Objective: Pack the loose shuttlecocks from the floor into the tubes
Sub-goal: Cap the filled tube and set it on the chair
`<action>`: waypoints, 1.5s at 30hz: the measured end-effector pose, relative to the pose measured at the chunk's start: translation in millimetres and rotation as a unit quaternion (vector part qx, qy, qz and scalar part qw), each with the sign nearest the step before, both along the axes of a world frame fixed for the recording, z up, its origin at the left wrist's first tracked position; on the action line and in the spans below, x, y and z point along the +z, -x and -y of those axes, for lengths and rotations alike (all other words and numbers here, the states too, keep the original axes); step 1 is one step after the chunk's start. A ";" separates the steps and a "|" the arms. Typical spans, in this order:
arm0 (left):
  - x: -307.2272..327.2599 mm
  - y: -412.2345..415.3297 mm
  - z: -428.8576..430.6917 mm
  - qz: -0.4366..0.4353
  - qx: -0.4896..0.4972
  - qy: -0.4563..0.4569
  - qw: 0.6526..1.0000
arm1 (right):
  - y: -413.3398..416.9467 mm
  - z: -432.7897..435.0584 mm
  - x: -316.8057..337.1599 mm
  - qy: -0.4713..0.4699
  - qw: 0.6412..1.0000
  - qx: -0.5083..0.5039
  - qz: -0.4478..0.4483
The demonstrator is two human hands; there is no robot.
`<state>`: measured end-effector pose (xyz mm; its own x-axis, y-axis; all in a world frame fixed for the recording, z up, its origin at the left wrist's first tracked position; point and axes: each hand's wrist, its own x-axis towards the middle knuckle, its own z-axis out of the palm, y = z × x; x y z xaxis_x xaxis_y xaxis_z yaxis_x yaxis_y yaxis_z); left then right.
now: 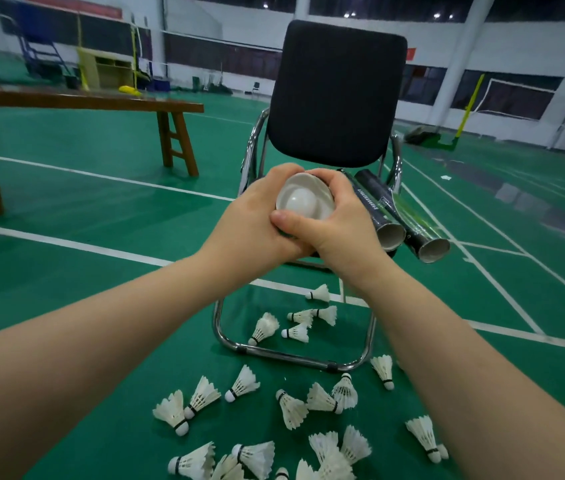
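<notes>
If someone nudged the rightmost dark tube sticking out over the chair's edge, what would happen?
Being round, the dark open-ended cardboard tube would probably roll. Its end overhangs the black padded chair, so it may tip off. Looks hollow, likely light.

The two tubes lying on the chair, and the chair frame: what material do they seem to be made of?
The tubes look like cardboard: the open ends show a thick, matt beige wall, while the outside is black with a glossy, probably laminated, wrap. The chair frame looks like chromed metal tubing, bright and mirror-like.
</notes>
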<state>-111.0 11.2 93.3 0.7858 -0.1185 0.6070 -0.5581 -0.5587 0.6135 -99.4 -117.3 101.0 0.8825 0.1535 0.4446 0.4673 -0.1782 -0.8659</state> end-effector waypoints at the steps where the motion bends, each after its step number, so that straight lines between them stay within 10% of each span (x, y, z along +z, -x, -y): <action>1: 4.3 -2.7 2.8 0.002 -0.001 -0.008 1.000 | -1.0 2.7 2.5 -0.006 1.000 -0.003 0.002; 21: 37.3 -115.7 51.0 0.156 -0.034 -0.150 0.976 | -85.6 62.9 27.2 0.050 0.978 -0.101 0.175; 45: -102.8 -217.0 34.7 0.020 -0.040 -0.247 0.968 | -188.1 50.3 -110.2 0.356 0.905 -0.162 0.168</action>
